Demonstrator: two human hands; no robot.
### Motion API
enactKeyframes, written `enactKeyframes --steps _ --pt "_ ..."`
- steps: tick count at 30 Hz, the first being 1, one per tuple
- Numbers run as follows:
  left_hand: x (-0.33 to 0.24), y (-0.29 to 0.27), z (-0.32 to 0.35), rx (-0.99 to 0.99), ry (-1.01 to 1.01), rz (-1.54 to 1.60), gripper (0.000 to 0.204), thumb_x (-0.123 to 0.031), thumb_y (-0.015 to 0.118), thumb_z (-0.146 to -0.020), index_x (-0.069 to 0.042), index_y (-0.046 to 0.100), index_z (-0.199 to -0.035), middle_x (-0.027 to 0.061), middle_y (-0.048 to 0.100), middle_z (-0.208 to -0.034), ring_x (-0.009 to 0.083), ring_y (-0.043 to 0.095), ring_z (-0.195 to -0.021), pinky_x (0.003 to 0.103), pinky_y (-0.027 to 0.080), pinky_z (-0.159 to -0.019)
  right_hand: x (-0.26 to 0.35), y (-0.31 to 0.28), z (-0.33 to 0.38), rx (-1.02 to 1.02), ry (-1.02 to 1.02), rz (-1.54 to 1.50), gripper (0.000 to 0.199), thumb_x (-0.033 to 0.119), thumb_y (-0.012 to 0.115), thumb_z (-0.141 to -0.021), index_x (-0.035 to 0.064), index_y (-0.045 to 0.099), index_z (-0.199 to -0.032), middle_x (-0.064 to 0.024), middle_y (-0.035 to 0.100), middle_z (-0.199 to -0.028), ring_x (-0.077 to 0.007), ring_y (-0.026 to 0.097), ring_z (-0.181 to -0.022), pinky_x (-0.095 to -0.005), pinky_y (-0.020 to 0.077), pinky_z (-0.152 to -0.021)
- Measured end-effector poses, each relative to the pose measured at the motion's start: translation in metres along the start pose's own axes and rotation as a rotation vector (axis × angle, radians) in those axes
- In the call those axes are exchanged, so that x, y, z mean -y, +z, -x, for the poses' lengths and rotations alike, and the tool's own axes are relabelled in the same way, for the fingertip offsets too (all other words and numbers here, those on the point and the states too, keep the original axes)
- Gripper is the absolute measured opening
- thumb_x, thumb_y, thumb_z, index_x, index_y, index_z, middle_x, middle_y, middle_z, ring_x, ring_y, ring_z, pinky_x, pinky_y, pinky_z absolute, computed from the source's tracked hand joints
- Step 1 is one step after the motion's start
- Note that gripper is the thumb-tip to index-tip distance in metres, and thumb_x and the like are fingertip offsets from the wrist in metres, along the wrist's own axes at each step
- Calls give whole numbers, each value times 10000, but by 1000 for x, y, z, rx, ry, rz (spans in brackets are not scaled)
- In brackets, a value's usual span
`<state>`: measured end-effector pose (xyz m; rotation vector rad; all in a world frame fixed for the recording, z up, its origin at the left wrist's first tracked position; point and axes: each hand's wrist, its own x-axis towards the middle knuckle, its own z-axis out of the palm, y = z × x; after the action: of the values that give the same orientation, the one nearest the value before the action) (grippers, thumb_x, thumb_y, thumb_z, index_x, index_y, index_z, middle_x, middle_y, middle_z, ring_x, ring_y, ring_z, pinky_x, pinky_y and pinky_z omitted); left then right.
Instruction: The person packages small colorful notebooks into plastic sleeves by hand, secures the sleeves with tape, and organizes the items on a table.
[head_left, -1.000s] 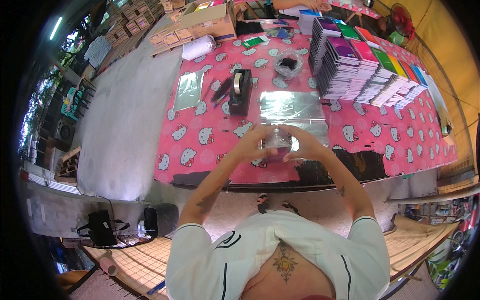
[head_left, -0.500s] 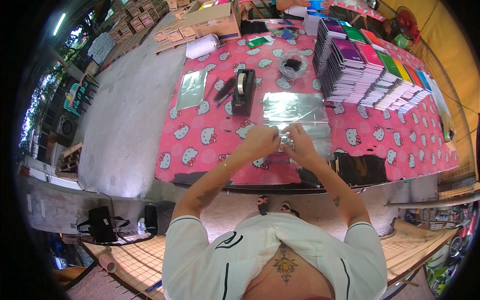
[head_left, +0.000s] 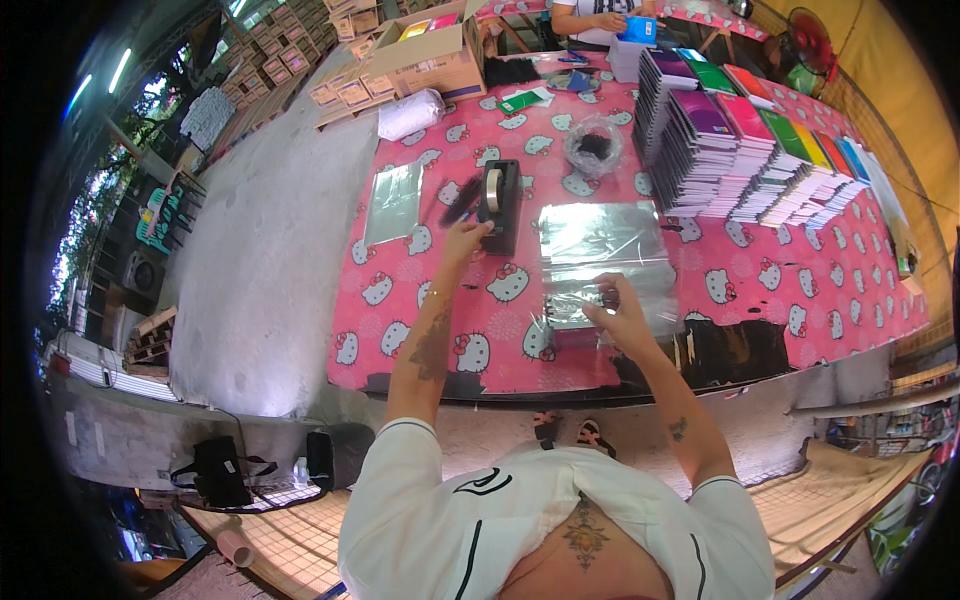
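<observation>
My left hand [head_left: 466,243] is at the near end of a black tape dispenser [head_left: 507,225], its fingertips bent together against the edge. What they pinch, if anything, is too small to make out. A light-coloured roll of tape [head_left: 493,190] sits in the dispenser. Over the near part of a stack of clear plastic sleeves [head_left: 600,240] is my right hand [head_left: 625,315], thumb and forefinger apart. Its fingertips touch the shiny film; the other fingers are partly hidden. Left of the dispenser lie a dark brush-like thing [head_left: 460,200] and another clear plastic sleeve [head_left: 395,203].
Tall stacks of spiral notebooks [head_left: 705,150] stand on the right of the pink table [head_left: 400,300]. A clear plastic bundle [head_left: 593,147], a white wrapped package [head_left: 410,115] and an open carton [head_left: 430,60] sit farther back. Across the table a person [head_left: 590,20] holds a blue notebook.
My left hand has left the plastic sleeves and moved left and forward to the tape dispenser. My right hand stays by the sleeves, its fingers more spread. The view has shifted slightly.
</observation>
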<state>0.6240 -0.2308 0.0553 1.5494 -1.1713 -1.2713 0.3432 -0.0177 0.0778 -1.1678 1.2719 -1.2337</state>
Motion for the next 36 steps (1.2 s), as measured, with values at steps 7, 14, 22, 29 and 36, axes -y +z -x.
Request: enactKeyframes --steps 7,14,22,29,36 --pt "50 27 26 148 1 685 139 -165 705 -868 -29 683 -878 58 690 -813 187 635 -647 347 467 -551 -3 -9 -2 -34 -29 92 479 144 757 -807 66 530 -1222 -79 507 -1117 -189 498 -1041 -339 440 -922" --pt "-25 -5 56 -135 564 -1122 183 -205 702 -809 -33 688 -870 152 692 -745 317 684 -706 428 529 -649 -6 2 3 -20 -34 81 482 116 724 -837 77 483 -1252 -82 464 -1124 -170 498 -1028 -291 480 -812" --pt "-125 106 113 1191 928 -1304 288 -330 757 -810 -60 662 -847 89 689 -769 237 679 -718 371 504 -646 4 -2 3 18 -3 -17 549 143 745 -824 88 459 -1289 -98 451 -1140 -181 498 -1024 -326 485 -860" --pt "27 82 22 1401 87 -188 410 -446 705 -860 -60 688 -996 -2 618 -719 101 574 -687 267 442 -621 4 15 2 60 -11 -49 585 197 757 -838 85 445 -1321 -126 467 -1204 -209 499 -1102 -351 463 -922" --pt "-62 100 185 318 1044 -912 539 -333 729 -829 35 598 -1200 161 632 -1124 218 560 -1131 379 447 -936 -44 -6 6 -215 -69 -160 442 179 701 -875 58 507 -1254 -78 514 -1193 -193 500 -1125 -354 449 -929"
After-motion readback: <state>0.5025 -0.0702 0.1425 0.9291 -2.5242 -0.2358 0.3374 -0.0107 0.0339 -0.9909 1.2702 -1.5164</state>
